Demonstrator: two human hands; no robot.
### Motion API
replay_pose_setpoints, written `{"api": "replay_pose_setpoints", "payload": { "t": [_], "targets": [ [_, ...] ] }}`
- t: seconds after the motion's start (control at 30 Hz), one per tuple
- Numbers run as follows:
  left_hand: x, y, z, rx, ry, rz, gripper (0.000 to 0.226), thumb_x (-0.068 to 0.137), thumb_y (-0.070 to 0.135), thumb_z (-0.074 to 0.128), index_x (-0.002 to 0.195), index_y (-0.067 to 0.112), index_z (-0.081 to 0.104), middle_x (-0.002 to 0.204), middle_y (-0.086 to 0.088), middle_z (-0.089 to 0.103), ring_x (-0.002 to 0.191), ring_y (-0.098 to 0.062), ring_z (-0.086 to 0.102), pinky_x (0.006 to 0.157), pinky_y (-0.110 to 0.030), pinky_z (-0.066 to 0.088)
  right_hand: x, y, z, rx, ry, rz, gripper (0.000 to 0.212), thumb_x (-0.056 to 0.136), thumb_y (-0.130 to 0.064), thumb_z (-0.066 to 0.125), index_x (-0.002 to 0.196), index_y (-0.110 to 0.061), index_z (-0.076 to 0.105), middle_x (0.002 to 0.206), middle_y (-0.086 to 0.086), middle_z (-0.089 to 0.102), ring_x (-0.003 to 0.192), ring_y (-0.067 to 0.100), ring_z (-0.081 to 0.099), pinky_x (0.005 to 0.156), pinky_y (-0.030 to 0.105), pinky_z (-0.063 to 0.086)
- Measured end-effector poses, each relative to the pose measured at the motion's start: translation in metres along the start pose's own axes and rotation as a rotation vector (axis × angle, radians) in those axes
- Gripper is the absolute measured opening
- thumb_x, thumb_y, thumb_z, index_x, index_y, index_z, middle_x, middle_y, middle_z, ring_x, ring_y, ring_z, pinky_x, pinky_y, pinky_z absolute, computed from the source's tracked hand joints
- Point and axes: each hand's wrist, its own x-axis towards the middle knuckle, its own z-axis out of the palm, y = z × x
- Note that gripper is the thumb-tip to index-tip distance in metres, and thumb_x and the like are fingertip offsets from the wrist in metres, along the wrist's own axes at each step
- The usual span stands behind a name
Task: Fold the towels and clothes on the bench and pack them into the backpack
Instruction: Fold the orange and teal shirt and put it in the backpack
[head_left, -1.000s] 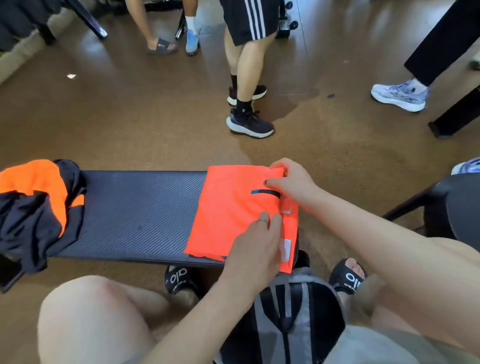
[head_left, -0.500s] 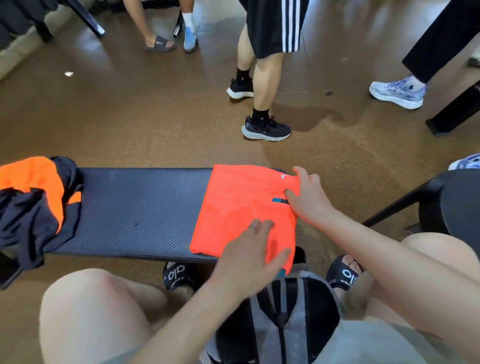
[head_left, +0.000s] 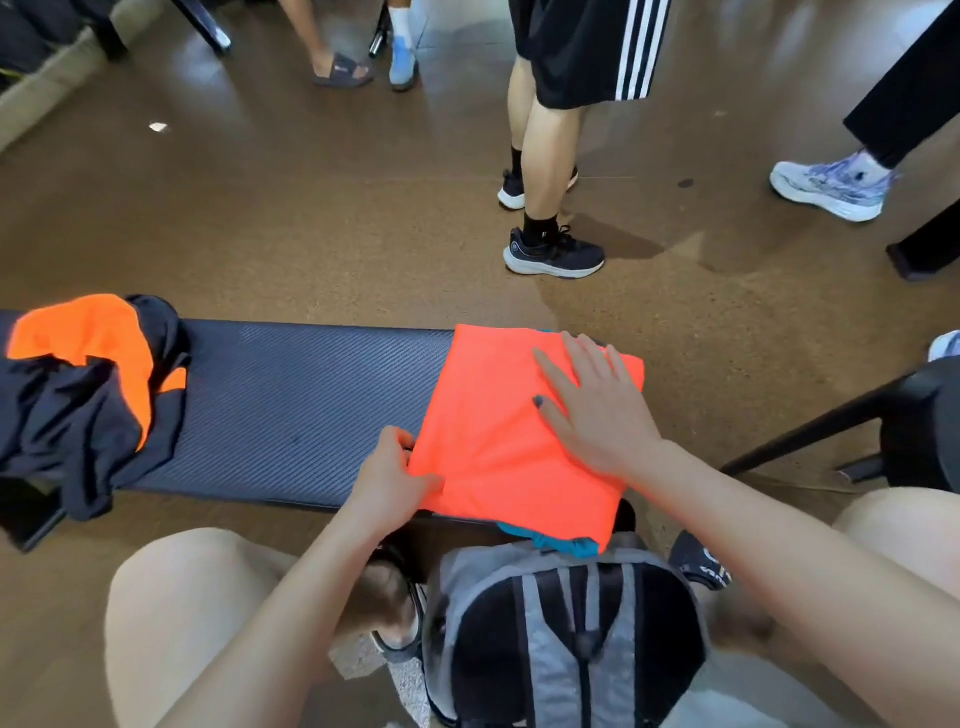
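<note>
A folded bright orange garment (head_left: 498, 436) lies on the right end of the dark bench (head_left: 291, 400), with a teal edge showing under its near corner. My right hand (head_left: 597, 410) lies flat on its right half, fingers spread and straight. My left hand (head_left: 395, 478) grips the garment's near-left edge, fingers tucked under the fabric. A crumpled black and orange garment (head_left: 83, 395) sits at the bench's left end. The grey and black backpack (head_left: 561, 639) stands on the floor between my knees, right below the folded garment.
Brown floor stretches beyond the bench. A person in black striped shorts and dark sneakers (head_left: 553, 254) stands just past it. Other feet show at the top (head_left: 343, 73) and right (head_left: 831, 182). A black chair (head_left: 914, 426) is at the right.
My right hand slid from the garment's far-right edge onto its top and flattened. My left hand moved from the near edge to the left edge and took hold. The person behind stepped right.
</note>
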Motion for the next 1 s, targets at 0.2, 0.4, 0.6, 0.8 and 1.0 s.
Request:
{"api": "replay_pose_setpoints", "payload": {
  "t": [0.2, 0.4, 0.6, 0.8, 1.0],
  "targets": [
    [-0.005, -0.003, -0.002, 0.164, 0.038, 0.072, 0.043, 0.081, 0.027, 0.076, 0.106, 0.016, 0.043, 0.089, 0.0, 0.059, 0.083, -0.019, 0.057, 0.062, -0.031, 0.037, 0.007, 0.005, 0.005, -0.054, -0.107, -0.01, 0.077, 0.091, -0.063, 0.001, 0.16, -0.033, 0.019, 0.167, 0.011, 0.016, 0.153, 0.031, 0.015, 0.124, 0.052, 0.01],
    [-0.024, -0.007, 0.003, 0.152, 0.113, -0.06, 0.063, 0.08, 0.065, 0.068, 0.104, 0.016, 0.037, 0.095, -0.004, 0.063, 0.092, -0.03, 0.062, 0.082, -0.043, 0.049, 0.036, -0.009, -0.021, 0.179, -0.049, 0.04, 0.066, 0.098, -0.046, 0.045, 0.158, -0.023, 0.027, 0.157, 0.016, 0.034, 0.146, 0.032, 0.03, 0.12, 0.045, 0.022],
    [-0.046, -0.01, 0.03, -0.639, 0.025, -0.283, 0.057, 0.074, 0.043, 0.087, 0.095, 0.013, 0.044, 0.072, -0.002, 0.054, 0.06, -0.019, 0.062, 0.058, -0.037, 0.057, 0.077, -0.005, -0.042, 0.272, -0.303, 0.142, 0.071, 0.09, -0.036, 0.059, 0.153, -0.019, 0.031, 0.142, 0.015, 0.046, 0.134, 0.037, 0.042, 0.107, 0.047, 0.039],
    [-0.07, 0.012, 0.081, -0.928, -0.156, -0.361, 0.073, 0.064, 0.048, 0.088, 0.111, 0.003, 0.056, 0.097, -0.008, 0.069, 0.079, -0.02, 0.076, 0.06, -0.027, 0.058, 0.095, -0.008, -0.05, 0.312, -0.314, 0.181, 0.073, 0.083, -0.024, 0.073, 0.147, -0.015, 0.04, 0.137, 0.013, 0.053, 0.124, 0.031, 0.052, 0.096, 0.042, 0.048],
    [-0.063, 0.042, 0.1, -1.021, 0.088, -0.512, 0.072, 0.076, 0.027, 0.088, 0.115, 0.017, 0.029, 0.114, -0.005, 0.052, 0.106, -0.027, 0.064, 0.063, -0.035, 0.061, 0.097, -0.006, -0.046, 0.375, -0.363, 0.273, 0.057, 0.075, -0.023, 0.078, 0.123, -0.013, 0.049, 0.119, 0.009, 0.058, 0.106, 0.029, 0.056, 0.082, 0.039, 0.051]
  ]
}}
